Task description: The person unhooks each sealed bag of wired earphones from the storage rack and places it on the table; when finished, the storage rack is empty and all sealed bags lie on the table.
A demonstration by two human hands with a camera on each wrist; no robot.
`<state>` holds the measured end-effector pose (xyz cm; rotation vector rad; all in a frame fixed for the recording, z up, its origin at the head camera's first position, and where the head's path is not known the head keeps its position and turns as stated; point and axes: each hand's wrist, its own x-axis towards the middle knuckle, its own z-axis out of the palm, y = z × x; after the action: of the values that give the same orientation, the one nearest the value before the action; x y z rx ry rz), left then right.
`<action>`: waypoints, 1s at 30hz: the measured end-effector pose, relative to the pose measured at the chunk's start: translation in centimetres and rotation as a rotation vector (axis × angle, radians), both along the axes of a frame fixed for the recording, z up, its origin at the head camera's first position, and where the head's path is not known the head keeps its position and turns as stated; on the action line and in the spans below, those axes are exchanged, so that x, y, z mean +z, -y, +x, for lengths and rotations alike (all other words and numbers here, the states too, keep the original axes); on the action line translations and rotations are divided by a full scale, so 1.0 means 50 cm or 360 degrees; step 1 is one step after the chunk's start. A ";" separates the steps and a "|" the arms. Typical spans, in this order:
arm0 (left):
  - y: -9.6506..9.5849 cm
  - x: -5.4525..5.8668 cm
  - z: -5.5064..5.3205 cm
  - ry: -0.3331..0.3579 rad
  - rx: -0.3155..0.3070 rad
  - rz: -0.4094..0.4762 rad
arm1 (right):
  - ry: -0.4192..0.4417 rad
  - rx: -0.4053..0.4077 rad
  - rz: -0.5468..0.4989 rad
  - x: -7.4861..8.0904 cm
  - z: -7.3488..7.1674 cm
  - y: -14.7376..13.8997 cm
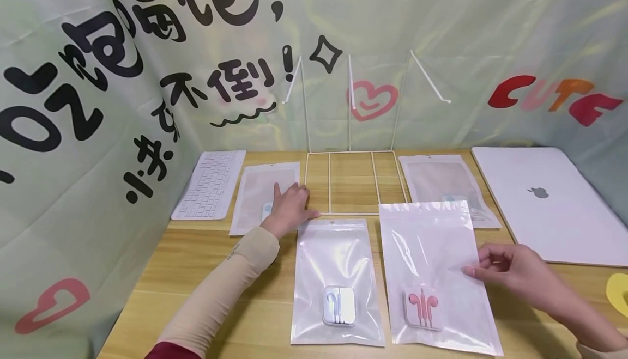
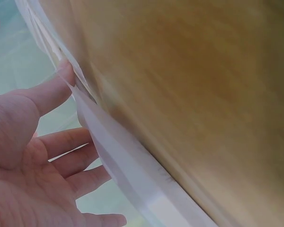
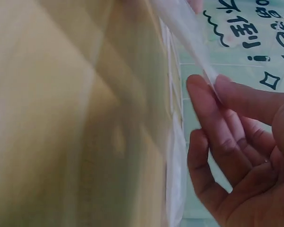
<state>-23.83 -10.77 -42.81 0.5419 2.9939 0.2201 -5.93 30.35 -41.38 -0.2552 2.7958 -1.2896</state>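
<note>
My right hand (image 1: 512, 272) pinches the right edge of a clear-fronted zip bag (image 1: 432, 250) between thumb and index finger. That bag, holding boxed pink earphones (image 1: 423, 309), is lifted and tilted; in the right wrist view its thin edge (image 3: 191, 40) shows between the fingertips. Left of it, a second zip bag (image 1: 336, 261) with boxed white earphones (image 1: 339, 305) lies on the table. Above that one my left hand (image 1: 289, 209) reaches over the back-left bag (image 1: 250, 195), fingers extended by the white wire rack (image 1: 348, 213). In the left wrist view its thumb touches a bag edge (image 2: 113, 142).
Three prongs stick out from the rack's upright part. A white keyboard (image 1: 211, 184) lies at the back left, a closed laptop (image 1: 554, 201) at the right. Behind the rack's right side lies another bag (image 1: 436, 179). A yellow object (image 1: 617, 293) shows at the right edge.
</note>
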 end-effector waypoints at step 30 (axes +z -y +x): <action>0.000 0.004 0.002 0.0051 0.0006 -0.0039 | 0.0256 0.0205 0.0142 -0.045 0.012 0.004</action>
<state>-23.75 -10.77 -42.59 0.5251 2.9627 0.1906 -5.34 30.18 -43.62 -0.3068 2.6458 -1.1031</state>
